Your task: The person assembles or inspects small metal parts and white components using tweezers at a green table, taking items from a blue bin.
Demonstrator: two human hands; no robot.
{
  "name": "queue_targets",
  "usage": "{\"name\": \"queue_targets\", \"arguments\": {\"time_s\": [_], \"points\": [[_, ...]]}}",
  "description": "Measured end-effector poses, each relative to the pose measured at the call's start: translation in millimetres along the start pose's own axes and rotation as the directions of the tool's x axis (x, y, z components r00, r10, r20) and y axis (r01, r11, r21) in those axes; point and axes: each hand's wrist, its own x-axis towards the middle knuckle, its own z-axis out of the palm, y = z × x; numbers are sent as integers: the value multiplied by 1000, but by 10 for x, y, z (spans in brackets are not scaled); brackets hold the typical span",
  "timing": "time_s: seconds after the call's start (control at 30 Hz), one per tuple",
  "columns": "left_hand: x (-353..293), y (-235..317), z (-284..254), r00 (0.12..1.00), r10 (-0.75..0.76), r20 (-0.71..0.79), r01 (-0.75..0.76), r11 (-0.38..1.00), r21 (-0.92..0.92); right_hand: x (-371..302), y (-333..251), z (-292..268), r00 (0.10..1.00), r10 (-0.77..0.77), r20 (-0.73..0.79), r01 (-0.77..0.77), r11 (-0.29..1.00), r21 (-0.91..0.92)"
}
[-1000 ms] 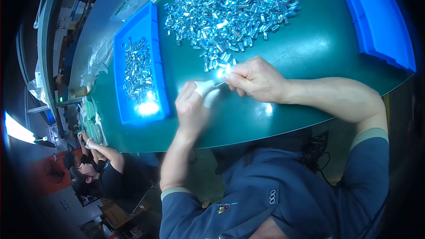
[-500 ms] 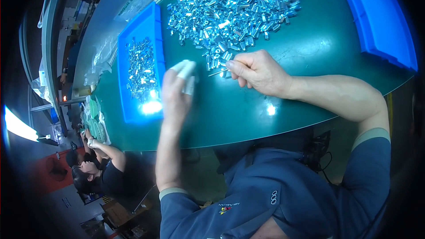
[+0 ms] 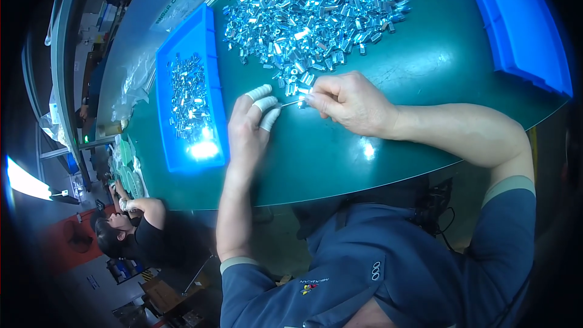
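Note:
My right hand (image 3: pixel 355 104) pinches a thin metal rod (image 3: pixel 291 104) between thumb and forefinger, and the rod points left. At the rod's tip is my left hand (image 3: pixel 252 121), with pale finger cots on several fingers. Its thumb and forefinger come together round the tip; whether a small part sits there is too small to tell. Just beyond both hands spreads a large heap of small shiny metal sleeves (image 3: pixel 316 18), whose near end reaches my right fingertips. To the left of my left hand stands a blue tray (image 3: pixel 217 91) holding many similar metal pieces (image 3: pixel 189 97).
The green tabletop (image 3: pixel 413 85) has a curved front edge near my body. A second blue tray (image 3: pixel 522 24) stands at the far right. Clear plastic bags (image 3: pixel 136 82) lie beyond the left tray. Another person (image 3: pixel 146 231) works farther left beside green items (image 3: pixel 127 170).
My left hand has moved from a blurred sweep beside the tray to the rod's tip, its fingers now closing there. My right hand keeps the rod nearly in place.

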Motion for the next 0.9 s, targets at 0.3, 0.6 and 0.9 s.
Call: {"name": "queue_targets", "arguments": {"time_s": [0.3, 0.6, 0.9], "points": [[-85, 148, -18, 995, -94, -25, 88, 982, -166, -22, -17, 1, 999, -52, -10, 51, 995, -83], [-50, 254, -29, 997, -54, -55, 43, 983, -180, -16, 8, 1, 999, -33, -24, 33, 999, -12], [2, 304, 2, 999, 20, -45, -26, 990, -136, -65, -14, -31, 991, -136, -15, 132, 978, -161]]}}
